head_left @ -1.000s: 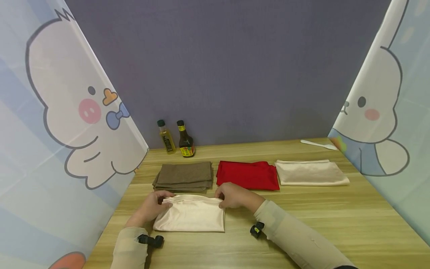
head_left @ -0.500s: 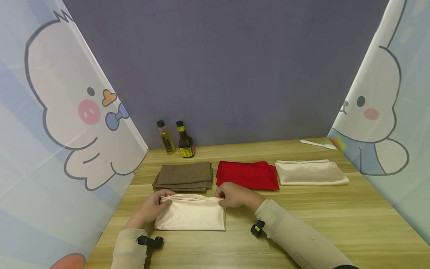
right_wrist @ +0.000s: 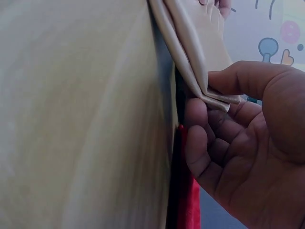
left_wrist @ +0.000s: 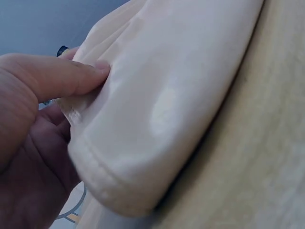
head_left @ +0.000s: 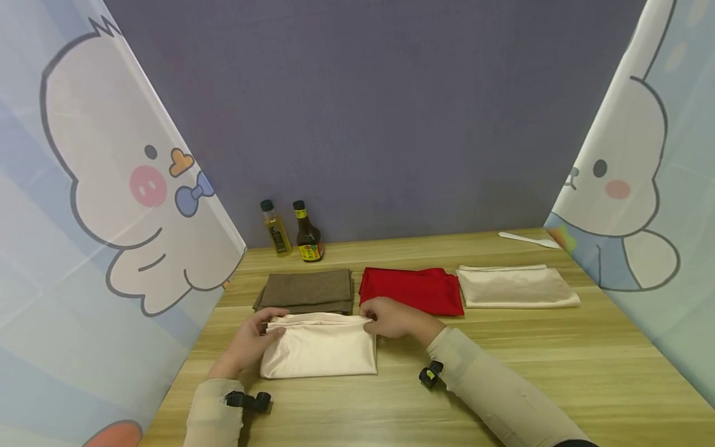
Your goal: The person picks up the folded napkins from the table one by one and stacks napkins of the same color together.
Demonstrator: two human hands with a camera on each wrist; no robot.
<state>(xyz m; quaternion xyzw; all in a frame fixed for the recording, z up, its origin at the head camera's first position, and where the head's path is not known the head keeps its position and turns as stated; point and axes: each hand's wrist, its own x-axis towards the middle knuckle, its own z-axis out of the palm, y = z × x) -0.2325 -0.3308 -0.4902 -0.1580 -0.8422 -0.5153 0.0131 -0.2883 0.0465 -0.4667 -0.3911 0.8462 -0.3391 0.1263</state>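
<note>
Hands at the far corners of the folded cream cloth [head_left: 319, 346], which lies on the wooden table [head_left: 558, 360] right in front of the person, at the six o'clock side of the row of folded pieces. The left hand [head_left: 248, 343] has the far left corner: in the left wrist view the thumb [left_wrist: 57, 76] presses down on top of the stitched hem while the fingers curl underneath, so that corner is pinched. The right hand [head_left: 393, 318] has the far right corner the same way, and the right wrist view shows the layered edges of the cream cloth [right_wrist: 200, 57] caught between thumb and curled fingers, with a sliver of the red cloth [right_wrist: 188, 210] just below. From the head camera, the far edge of the cream cloth sits up against the near edge of the brown folded cloth [head_left: 307, 290] at twelve o'clock; whether it rests on it I cannot tell. At one o'clock from the held piece lies the red cloth [head_left: 412, 290], and further toward two o'clock a second cream folded cloth [head_left: 516, 286]. Behind the brown one, at eleven o'clock, stand two bottles, a pale oil bottle [head_left: 276, 228] and a dark sauce bottle [head_left: 308, 232], side by side against the grey back wall. A white spoon [head_left: 529, 239] lies far off at two o'clock.
</note>
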